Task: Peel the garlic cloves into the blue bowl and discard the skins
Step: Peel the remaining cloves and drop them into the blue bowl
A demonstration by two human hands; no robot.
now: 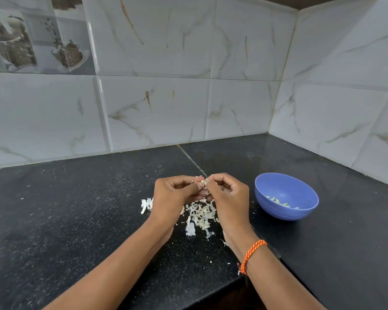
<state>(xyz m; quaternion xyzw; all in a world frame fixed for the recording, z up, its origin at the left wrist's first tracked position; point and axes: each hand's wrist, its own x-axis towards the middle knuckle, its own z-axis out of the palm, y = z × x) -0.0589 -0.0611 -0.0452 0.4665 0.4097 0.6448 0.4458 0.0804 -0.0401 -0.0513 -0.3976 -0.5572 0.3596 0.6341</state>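
Note:
My left hand (pixel 170 195) and my right hand (pixel 230 195) meet above the black counter, fingertips together, both pinching one small garlic clove (pixel 203 182) with papery skin on it. Under and between the hands lies a pile of loose garlic skins (pixel 201 217). A smaller tuft of skin (pixel 146 204) lies just left of my left hand. The blue bowl (pixel 300 214) stands on the counter right of my right hand, with several peeled cloves (pixel 281 203) in its bottom.
The black speckled counter (pixel 76 209) runs into a corner of white marbled wall tiles (pixel 157 108) behind and to the right. Its front edge steps back near my right forearm. An orange braided band (pixel 253 253) circles my right wrist.

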